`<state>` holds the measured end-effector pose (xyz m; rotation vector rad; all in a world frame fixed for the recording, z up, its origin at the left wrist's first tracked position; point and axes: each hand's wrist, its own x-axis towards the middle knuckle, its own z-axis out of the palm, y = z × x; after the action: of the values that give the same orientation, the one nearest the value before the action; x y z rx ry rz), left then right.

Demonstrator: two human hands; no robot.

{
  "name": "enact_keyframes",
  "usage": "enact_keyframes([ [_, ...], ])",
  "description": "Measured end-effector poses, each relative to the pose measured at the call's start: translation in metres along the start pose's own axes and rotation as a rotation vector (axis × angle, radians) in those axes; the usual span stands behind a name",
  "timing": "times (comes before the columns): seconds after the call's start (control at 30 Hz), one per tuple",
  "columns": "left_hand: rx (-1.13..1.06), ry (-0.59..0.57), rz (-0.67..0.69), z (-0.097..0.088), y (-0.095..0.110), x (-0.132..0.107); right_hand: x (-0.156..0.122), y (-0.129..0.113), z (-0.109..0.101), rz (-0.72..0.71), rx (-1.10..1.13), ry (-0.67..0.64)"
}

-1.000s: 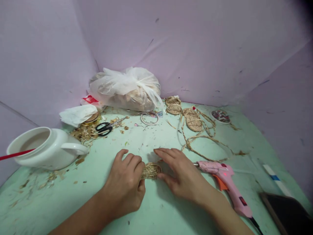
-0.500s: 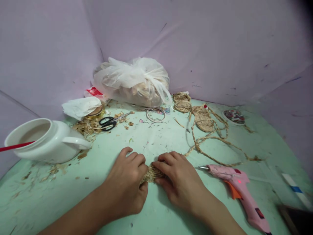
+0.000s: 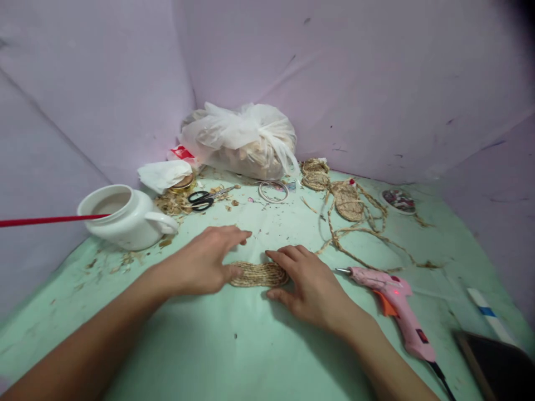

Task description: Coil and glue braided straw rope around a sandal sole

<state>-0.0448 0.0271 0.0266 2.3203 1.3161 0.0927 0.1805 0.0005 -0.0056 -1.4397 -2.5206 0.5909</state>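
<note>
A flat oval mat of coiled straw braid (image 3: 259, 274) lies on the pale green table (image 3: 259, 345) in front of me. My left hand (image 3: 205, 260) rests at its left end, fingers stretched out flat, thumb touching the braid. Fingertips of my right hand (image 3: 309, 281) press on the mat's right end, fingers slightly curled and apart. Neither hand grips anything.
A pink glue gun (image 3: 390, 303) lies right of my right hand. Loose straw braid (image 3: 355, 223) and coiled pieces lie behind it. A white pot (image 3: 125, 216) with a red stick, black scissors (image 3: 201, 199), a ring (image 3: 273, 190), tissue and a plastic bag (image 3: 242, 139) stand at the back left.
The hands have drawn apart and flattened. The straw mat, earlier pinched and mostly hidden between them, now lies flat and exposed. The camera shifted left.
</note>
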Motion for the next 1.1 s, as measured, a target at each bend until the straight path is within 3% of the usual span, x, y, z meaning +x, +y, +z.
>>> enact_keyframes([
  [0.1,0.11,-0.107,-0.069,-0.014,-0.007,-0.008,0.0,-0.002,0.003,-0.003,-0.04,0.021],
  [0.17,0.144,-0.167,-0.034,-0.013,-0.005,-0.01,-0.001,-0.004,0.005,-0.013,-0.054,0.036],
  [0.33,0.143,-0.141,0.029,0.005,0.009,-0.005,0.0,-0.01,0.012,-0.049,-0.069,0.103],
  [0.47,0.1,-0.11,0.003,0.01,0.008,-0.001,0.004,-0.016,0.022,-0.095,-0.058,0.162],
  [0.7,0.027,-0.046,-0.31,0.01,0.002,0.006,0.005,-0.02,0.032,-0.143,-0.052,0.204],
  [0.87,0.028,-0.053,-0.407,0.014,0.014,0.011,0.004,-0.022,0.03,-0.143,-0.064,0.189],
  [0.97,-0.041,-0.075,-0.36,0.009,0.004,0.012,0.004,-0.024,0.031,-0.127,-0.054,0.181],
  [1.1,-0.233,-0.167,-0.182,-0.004,-0.025,0.01,0.005,-0.025,0.033,-0.072,-0.019,0.198],
])
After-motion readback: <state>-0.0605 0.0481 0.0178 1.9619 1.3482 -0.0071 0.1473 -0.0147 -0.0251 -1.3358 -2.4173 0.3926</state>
